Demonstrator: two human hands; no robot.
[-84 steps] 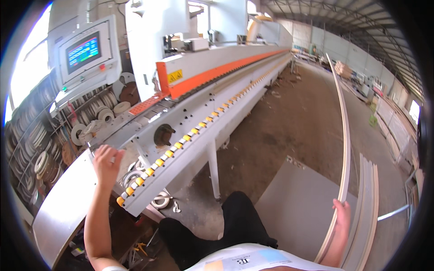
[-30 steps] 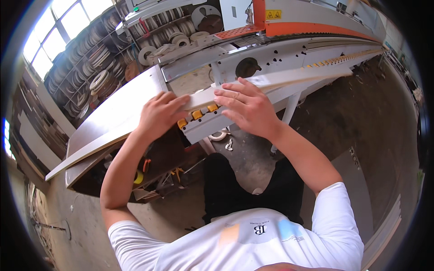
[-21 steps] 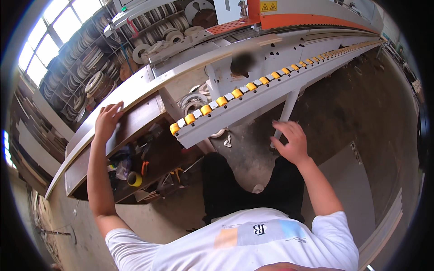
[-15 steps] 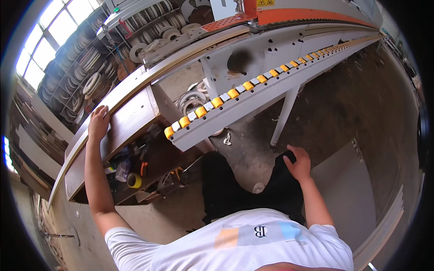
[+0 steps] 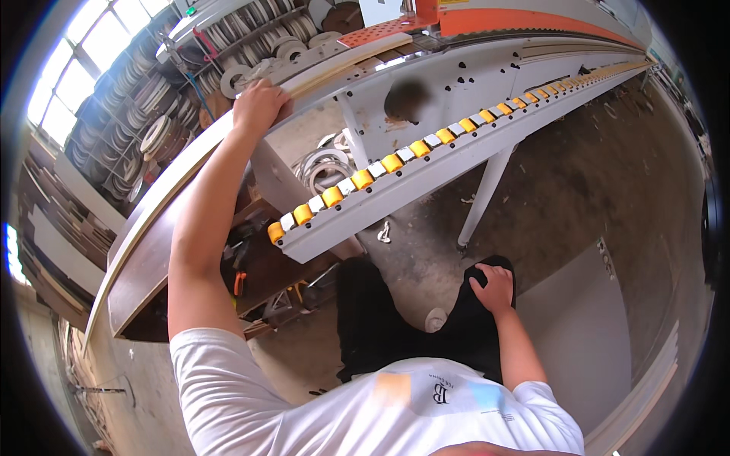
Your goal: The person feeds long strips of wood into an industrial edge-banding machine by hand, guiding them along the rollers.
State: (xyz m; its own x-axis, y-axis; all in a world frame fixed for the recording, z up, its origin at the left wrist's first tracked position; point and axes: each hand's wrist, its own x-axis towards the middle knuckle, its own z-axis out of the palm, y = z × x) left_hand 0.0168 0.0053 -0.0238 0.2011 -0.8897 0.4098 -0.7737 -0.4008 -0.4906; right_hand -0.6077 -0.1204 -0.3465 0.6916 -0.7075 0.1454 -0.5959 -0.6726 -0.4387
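My left hand (image 5: 261,106) reaches up to the far left, its fingers bent over a long narrow wooden strip (image 5: 353,57) at the inner end of the curved bench (image 5: 141,285). The strip runs on toward the orange-and-grey machine (image 5: 494,21); its part beneath my palm is hidden. My right hand (image 5: 496,287) lies on my right knee, fingers apart, with nothing in it.
A grey rail with yellow rollers (image 5: 391,163) slants across the middle, on a white leg (image 5: 487,194). Racks of edging rolls (image 5: 156,137) stand behind the bench. Tape coils (image 5: 323,171) lie beneath the machine. A grey sheet (image 5: 574,327) is at the right.
My left hand has moved up and right along the bench to the wooden strip, the arm stretching farther out. My right hand has settled lower, onto my knee. The view has shifted slightly.
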